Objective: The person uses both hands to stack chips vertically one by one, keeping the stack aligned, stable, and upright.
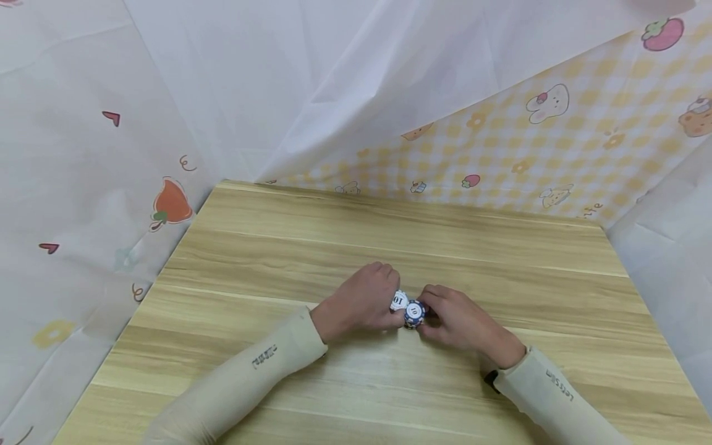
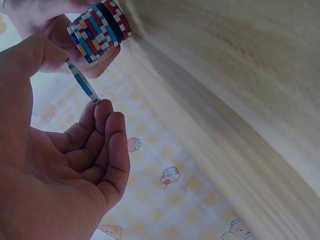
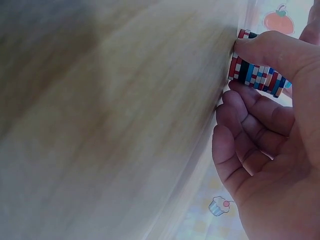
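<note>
Near the middle of the table, my left hand pinches one white poker chip marked 10 by its edge, between thumb and fingertips. In the left wrist view that chip stands edge-on, with blue blocks along its rim. Just right of it is a stack of poker chips, a dark blue one marked 10 on top. My right hand grips this stack between thumb and fingers. Several red, white, blue and black layers of the stack show in the right wrist view, its base at the tabletop.
The wood-grain table meets a yellow checked cloth with cartoon prints along its back edge. White printed sheeting hangs at the left, and plain white cloth drapes behind.
</note>
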Available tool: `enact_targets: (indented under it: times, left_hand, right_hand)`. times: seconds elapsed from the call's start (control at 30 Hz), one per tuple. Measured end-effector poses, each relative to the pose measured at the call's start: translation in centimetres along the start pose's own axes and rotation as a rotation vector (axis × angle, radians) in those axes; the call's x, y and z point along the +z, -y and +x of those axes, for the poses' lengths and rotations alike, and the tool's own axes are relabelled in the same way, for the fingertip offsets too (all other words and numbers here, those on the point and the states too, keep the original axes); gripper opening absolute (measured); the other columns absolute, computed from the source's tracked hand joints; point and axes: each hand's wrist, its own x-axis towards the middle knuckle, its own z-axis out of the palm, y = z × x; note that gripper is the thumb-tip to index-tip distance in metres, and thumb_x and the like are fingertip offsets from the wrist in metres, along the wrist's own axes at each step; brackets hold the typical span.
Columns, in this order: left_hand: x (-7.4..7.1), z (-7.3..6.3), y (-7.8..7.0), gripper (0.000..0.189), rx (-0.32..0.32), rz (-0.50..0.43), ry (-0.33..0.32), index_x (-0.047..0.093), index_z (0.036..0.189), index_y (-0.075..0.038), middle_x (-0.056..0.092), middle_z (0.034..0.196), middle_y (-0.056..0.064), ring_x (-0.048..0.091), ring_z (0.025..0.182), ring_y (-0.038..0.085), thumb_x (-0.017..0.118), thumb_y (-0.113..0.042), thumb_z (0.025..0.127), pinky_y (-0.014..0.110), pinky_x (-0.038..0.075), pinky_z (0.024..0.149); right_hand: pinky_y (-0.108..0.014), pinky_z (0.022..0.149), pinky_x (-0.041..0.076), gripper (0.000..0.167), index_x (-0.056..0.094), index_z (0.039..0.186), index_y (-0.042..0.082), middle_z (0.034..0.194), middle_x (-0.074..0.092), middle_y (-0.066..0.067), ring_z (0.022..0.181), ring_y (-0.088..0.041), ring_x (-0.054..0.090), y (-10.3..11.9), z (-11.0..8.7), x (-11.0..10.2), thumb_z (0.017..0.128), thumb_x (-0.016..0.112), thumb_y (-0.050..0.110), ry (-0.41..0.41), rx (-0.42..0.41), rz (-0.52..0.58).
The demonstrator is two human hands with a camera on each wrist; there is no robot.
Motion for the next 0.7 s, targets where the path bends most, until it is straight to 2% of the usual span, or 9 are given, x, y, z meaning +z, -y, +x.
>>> enact_targets:
  times: [0.23,0.47,0.7]
  left_hand:
    - [0.1,0.2,-0.4,0.04,0.015,-0.004,-0.005,0.066,0.095,-0.009,0.061,0.088,0.0,0.053,0.078,0.013,0.07,-0.048,0.095,0.028,0.049,0.072]
    - [0.2,0.5,-0.8,0.042,0.061,0.035,-0.033,0.068,0.097,-0.008,0.065,0.088,0.001,0.057,0.077,0.014,0.068,-0.05,0.098,0.03,0.053,0.074]
    - [0.2,0.9,-1.2,0.046,0.055,0.03,0.005,0.068,0.099,-0.008,0.066,0.09,0.001,0.056,0.078,0.014,0.067,-0.054,0.1,0.03,0.052,0.075]
  right_hand:
    - [-0.028,0.071,0.053,0.023,0.074,0.106,0.009,0.097,0.061,0.01,0.081,-0.009,0.058,0.0,0.0,0.0,0.089,0.088,0.013,-0.006,-0.002,0.008]
    - [-0.028,0.072,0.053,0.02,0.074,0.107,0.009,0.097,0.062,0.008,0.082,-0.009,0.057,0.0,-0.1,0.0,0.091,0.086,0.011,0.011,0.009,0.02]
    - [-0.028,0.071,0.052,0.02,0.074,0.107,0.009,0.095,0.061,0.006,0.081,-0.009,0.056,-0.1,-0.1,0.0,0.091,0.085,0.011,0.013,0.005,0.02]
